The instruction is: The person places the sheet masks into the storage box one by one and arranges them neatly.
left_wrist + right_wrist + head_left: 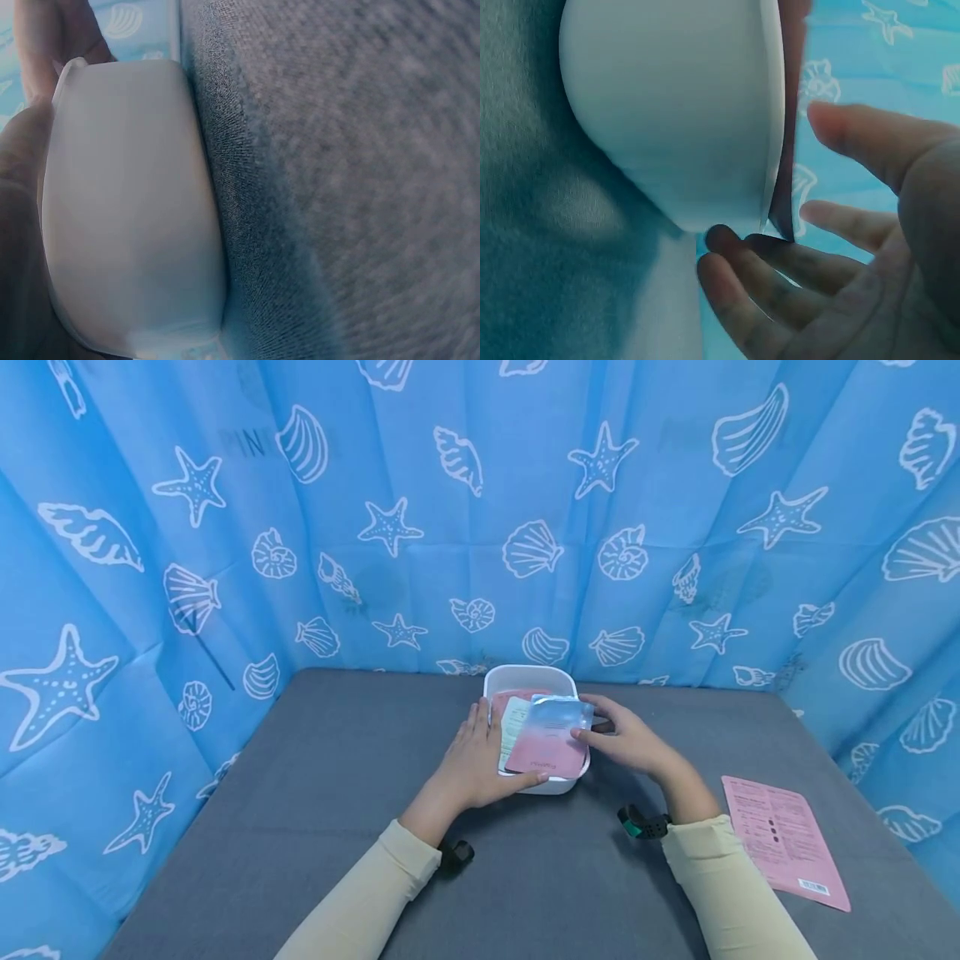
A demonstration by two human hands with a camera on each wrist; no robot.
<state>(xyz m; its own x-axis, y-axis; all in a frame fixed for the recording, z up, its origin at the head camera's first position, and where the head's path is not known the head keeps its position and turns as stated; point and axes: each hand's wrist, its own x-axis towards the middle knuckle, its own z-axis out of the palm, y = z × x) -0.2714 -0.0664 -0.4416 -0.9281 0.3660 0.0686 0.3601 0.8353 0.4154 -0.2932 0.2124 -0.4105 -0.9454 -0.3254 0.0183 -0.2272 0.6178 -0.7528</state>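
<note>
Left hand [477,762] flat against the left wall of the white tub [527,677], thumb along its near rim, fingers straight. Right hand [628,739] pinching the right edge of the pink sachet [550,738], laid across the tub's top, long axis running from near edge to far edge of the desk [315,827]. Inside the tub, a pale packet [513,720]. Wrist views showing only the tub's outer wall. Second pink sachet [784,841] flat near the desk's right edge.
</note>
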